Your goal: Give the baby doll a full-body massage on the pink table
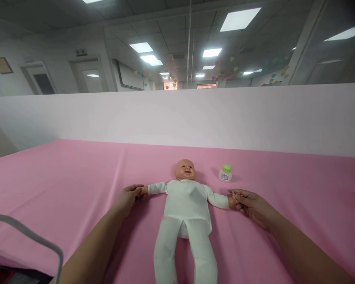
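A baby doll point(187, 201) with a white cloth body lies on its back on a pink sheet point(85, 177), head away from me and arms stretched out sideways. My left hand point(130, 196) is closed around the doll's hand on the left side. On the other side, my right hand point(251, 205) pinches the doll's other hand between thumb and fingers. Just beyond the doll's right-side arm stands a small clear bottle point(225, 173) with a green cap and a printed label. The lower ends of the doll's legs run out of view.
A low white wall point(177, 118) borders the far side of the pink surface, with glass above it. A grey curved tube point(32, 234) crosses the lower left corner, near a dark item point(14, 274) at the edge.
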`<state>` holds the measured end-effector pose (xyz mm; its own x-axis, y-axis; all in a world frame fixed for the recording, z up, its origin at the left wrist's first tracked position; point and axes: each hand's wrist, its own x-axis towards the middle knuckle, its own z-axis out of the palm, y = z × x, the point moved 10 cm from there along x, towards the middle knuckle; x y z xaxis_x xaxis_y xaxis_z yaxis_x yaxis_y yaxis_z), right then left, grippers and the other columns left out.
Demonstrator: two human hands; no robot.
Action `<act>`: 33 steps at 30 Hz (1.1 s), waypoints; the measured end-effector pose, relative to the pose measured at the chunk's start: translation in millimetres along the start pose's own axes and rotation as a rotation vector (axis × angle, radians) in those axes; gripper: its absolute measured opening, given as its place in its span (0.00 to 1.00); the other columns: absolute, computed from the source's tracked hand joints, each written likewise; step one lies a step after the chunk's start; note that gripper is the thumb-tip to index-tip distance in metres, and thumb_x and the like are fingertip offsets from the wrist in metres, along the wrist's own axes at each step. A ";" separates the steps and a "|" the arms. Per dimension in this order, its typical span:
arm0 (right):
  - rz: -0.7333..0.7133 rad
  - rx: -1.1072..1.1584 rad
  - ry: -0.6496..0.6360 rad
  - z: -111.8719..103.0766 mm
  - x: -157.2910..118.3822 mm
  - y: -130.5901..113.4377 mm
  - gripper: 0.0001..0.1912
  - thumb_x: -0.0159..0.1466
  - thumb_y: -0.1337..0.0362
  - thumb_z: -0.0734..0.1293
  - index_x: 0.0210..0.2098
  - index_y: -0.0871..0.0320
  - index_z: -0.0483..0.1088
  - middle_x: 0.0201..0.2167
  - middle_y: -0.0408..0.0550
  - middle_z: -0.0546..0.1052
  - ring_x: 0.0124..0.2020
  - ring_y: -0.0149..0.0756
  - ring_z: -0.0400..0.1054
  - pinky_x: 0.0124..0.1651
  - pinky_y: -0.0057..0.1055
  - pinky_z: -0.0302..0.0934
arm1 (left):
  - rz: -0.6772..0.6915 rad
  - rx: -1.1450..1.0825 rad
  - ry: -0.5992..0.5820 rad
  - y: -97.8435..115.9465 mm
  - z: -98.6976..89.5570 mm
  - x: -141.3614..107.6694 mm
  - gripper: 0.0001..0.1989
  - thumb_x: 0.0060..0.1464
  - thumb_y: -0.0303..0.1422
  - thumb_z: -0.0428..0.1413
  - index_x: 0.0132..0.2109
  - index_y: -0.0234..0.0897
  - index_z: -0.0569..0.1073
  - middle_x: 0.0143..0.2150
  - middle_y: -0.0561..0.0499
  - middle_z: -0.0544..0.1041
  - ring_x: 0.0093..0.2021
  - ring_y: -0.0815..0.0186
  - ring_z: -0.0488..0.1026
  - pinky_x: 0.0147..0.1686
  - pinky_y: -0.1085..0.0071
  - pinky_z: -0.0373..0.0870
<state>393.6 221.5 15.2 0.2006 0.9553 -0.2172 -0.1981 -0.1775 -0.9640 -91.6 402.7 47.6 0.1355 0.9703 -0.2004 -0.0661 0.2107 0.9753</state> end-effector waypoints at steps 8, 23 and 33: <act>0.004 -0.030 -0.009 0.2 0.2 1.9 0.23 0.54 0.56 0.82 0.48 0.51 0.79 0.38 0.45 0.77 0.33 0.31 0.66 0.36 0.27 0.65 | 0.076 0.113 -0.076 7.9 5.4 -3.5 0.27 0.37 0.37 0.73 0.46 0.33 0.81 0.39 0.43 0.83 0.38 0.59 0.80 0.38 0.66 0.75; -0.025 -0.052 -0.010 4.6 0.3 -3.6 0.25 0.59 0.43 0.76 0.44 0.55 0.78 0.29 0.43 0.73 0.29 0.32 0.61 0.32 0.30 0.55 | 0.015 0.027 0.030 1.9 -1.0 -1.2 0.14 0.49 0.36 0.66 0.42 0.33 0.81 0.38 0.43 0.83 0.35 0.61 0.80 0.43 0.64 0.80; -0.061 -0.203 0.017 13.3 -10.9 -12.4 0.35 0.55 0.49 0.80 0.57 0.54 0.70 0.30 0.43 0.77 0.27 0.33 0.65 0.31 0.30 0.59 | 0.081 0.114 -0.079 9.8 8.9 -7.5 0.24 0.38 0.38 0.74 0.43 0.34 0.80 0.38 0.45 0.83 0.37 0.61 0.80 0.42 0.66 0.77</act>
<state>381.1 216.4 31.6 0.2225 0.9620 -0.1586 0.0122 -0.1654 -0.9862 -84.4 396.4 59.5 0.2122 0.9702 -0.1173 0.0320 0.1131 0.9931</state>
